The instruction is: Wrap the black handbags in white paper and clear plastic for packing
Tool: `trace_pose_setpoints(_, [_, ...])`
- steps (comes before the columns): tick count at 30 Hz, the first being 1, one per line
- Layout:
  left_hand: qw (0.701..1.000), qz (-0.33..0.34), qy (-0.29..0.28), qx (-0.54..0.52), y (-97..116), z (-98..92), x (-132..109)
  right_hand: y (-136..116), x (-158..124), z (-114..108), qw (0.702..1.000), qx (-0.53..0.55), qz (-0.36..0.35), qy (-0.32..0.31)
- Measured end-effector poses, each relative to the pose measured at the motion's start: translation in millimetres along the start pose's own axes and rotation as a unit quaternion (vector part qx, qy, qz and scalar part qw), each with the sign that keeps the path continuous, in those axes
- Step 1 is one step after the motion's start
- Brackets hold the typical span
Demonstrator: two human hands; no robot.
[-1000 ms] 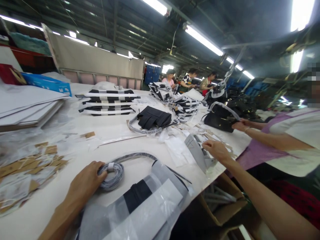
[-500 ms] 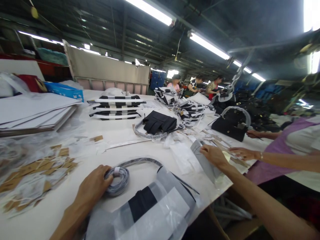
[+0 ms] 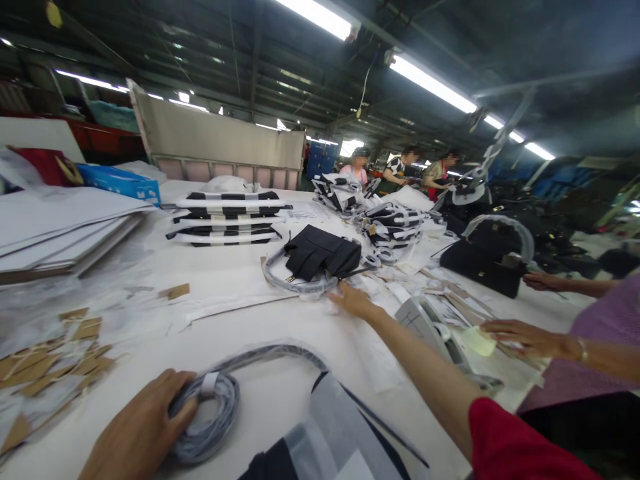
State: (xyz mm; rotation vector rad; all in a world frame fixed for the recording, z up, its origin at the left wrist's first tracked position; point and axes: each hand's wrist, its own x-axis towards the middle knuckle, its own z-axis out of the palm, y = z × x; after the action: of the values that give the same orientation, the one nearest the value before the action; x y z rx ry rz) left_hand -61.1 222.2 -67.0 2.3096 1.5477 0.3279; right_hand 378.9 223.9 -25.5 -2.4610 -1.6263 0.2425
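My left hand [image 3: 137,433] lies at the bottom left, fingers curled over a coiled grey strap [image 3: 213,417] wrapped in clear plastic. The strap runs to a black-and-white bag in a plastic sleeve [image 3: 340,443] at the bottom edge. My right hand [image 3: 354,301] is stretched far out over the white table [image 3: 260,327], fingers extended and empty. Its fingertips are next to a black bag [image 3: 323,252] with a plastic-wrapped handle, among loose plastic and paper scraps.
A grey dispenser-like device [image 3: 425,323] stands right of my arm. A co-worker's hand [image 3: 525,337] holds a pale sticker; their other hand [image 3: 543,281] is at a black handbag [image 3: 487,263]. Striped bags [image 3: 227,217] are stacked behind, cardboard tags [image 3: 60,347] and white sheets [image 3: 65,223] at left.
My right hand left the grey device and reached forward-left to the black bag. My left hand stayed on the coiled strap. The co-worker's hand came to the device with a sticker.
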Motion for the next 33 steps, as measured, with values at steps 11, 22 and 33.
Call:
trace_pose_setpoints(11, [1.000,-0.013,0.005,-0.019,7,-5.0,-3,0,4,4,0.997,0.046,-0.025,0.055])
trace_pose_setpoints(22, [1.000,-0.016,-0.017,0.007,9,-7.3,-5,45,31,-13,0.996,-0.058,0.064,0.015])
trace_pose_setpoints(33, [1.000,0.002,-0.016,0.024,14,-6.8,-6,60,-23,-42,0.993,-0.086,0.058,-0.059])
